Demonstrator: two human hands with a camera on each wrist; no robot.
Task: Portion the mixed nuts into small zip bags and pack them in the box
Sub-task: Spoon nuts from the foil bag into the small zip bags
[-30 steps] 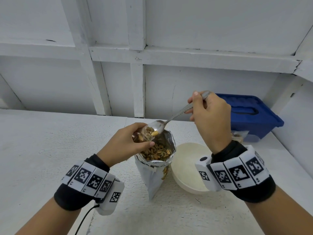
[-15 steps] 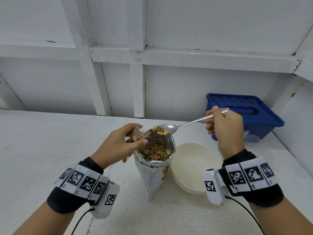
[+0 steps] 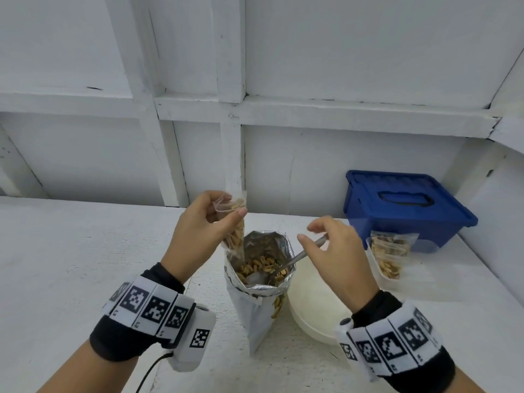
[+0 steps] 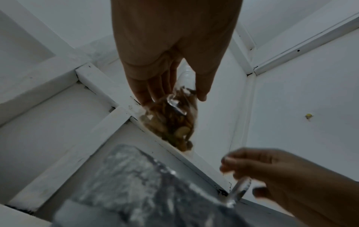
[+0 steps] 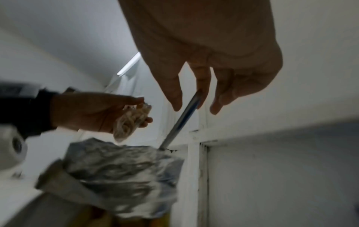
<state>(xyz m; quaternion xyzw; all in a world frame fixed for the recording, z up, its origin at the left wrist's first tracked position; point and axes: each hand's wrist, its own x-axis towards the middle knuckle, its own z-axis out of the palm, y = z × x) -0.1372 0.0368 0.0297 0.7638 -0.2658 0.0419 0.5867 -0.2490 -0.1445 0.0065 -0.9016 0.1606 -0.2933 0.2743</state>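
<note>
My left hand [image 3: 233, 206] pinches the top of a small clear zip bag [image 3: 234, 236] partly filled with nuts and holds it just above the open foil nut pouch [image 3: 255, 310]. The same zip bag [image 4: 172, 121] hangs from my fingers in the left wrist view. A metal spoon [image 3: 301, 255] stands in the pouch, bowl down among the nuts. My right hand [image 3: 307, 234] hovers over the handle with fingers spread and relaxed; the spoon handle [image 5: 186, 113] leans against one finger. A blue lidded box [image 3: 405, 205] stands at the back right.
A cream bowl [image 3: 314, 310] sits right of the pouch, partly under my right wrist. A filled zip bag [image 3: 390, 256] leans against the blue box. White panelled wall runs close behind; a side wall closes the right.
The spoon, held loaded over the pouch before, now stands inside it and my right fingers have loosened from its handle. My left hand has lifted the small bag higher.
</note>
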